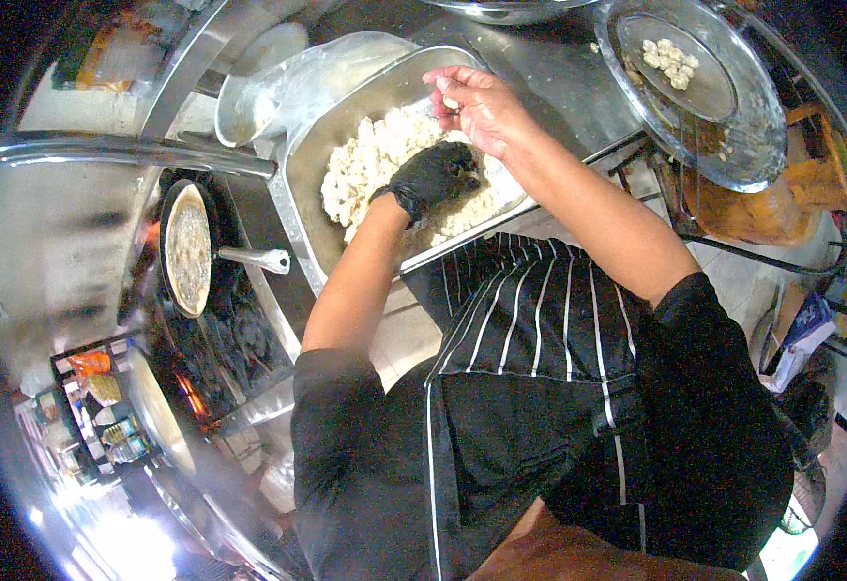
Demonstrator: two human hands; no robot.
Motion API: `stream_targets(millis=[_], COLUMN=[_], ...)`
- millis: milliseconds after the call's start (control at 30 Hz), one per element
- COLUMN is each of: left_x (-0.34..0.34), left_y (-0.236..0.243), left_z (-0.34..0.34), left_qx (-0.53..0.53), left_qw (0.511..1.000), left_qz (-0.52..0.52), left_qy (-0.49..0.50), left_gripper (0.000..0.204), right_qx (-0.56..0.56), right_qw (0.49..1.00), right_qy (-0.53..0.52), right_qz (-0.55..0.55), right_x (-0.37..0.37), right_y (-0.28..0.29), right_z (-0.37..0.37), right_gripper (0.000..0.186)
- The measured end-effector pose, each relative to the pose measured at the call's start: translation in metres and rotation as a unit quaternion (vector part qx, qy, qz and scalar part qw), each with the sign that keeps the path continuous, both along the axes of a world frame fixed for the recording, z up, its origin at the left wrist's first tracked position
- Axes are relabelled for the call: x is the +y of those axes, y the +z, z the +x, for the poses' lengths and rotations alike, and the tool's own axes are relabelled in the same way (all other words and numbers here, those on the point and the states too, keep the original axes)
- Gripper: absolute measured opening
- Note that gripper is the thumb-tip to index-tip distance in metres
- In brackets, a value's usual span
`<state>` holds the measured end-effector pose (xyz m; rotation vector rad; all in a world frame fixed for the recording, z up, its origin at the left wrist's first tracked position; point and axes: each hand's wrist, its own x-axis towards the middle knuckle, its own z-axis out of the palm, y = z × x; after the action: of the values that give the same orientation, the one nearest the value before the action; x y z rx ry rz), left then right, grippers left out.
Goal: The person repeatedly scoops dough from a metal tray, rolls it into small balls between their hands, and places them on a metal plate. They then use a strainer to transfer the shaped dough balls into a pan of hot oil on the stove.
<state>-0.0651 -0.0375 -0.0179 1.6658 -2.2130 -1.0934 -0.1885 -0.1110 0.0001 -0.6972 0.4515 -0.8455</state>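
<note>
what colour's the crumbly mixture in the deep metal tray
Pale cream crumbly mixture, best in head view.

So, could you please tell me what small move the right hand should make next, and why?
Perhaps carry what looks like a small pale lump in the right hand to the round metal tray, since similar lumps cluster there, while the black-gloved left hand is in the crumbly white mixture.

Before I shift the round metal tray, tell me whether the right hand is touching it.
Apart. The head view shows a plain stretch of steel counter between the bare right hand and the round metal tray.
</note>
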Motion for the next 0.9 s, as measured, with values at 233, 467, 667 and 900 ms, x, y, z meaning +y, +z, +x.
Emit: stream_targets(millis=[233, 467, 667, 900], left_x=[-0.011, -0.017, -0.020, -0.020], left_y=[-0.003, -0.005, 0.008, 0.000], left_z=[0.017, 0.036, 0.044, 0.075], left_qx=[-0.048, 0.083, 0.424, 0.582], left_qw=[0.994, 0.970, 0.849, 0.734], left_qz=[-0.089, -0.131, -0.008, 0.106], left_qy=[0.043, 0.188, 0.315, 0.333], left_gripper=[0.032, 0.025, 0.036, 0.033], right_qx=[0.024, 0.099, 0.018, 0.025], right_qw=[0.997, 0.991, 0.998, 0.999], right_qy=[-0.018, -0.074, -0.064, 0.028], right_qz=[0.064, 0.047, 0.015, 0.014], right_x=[-0.003, 0.000, -0.012, -0.019], right_y=[0.007, 0.021, 0.008, -0.003], right_z=[0.004, 0.009, 0.011, 0.012], right_gripper=[0.036, 0.051, 0.035, 0.021])
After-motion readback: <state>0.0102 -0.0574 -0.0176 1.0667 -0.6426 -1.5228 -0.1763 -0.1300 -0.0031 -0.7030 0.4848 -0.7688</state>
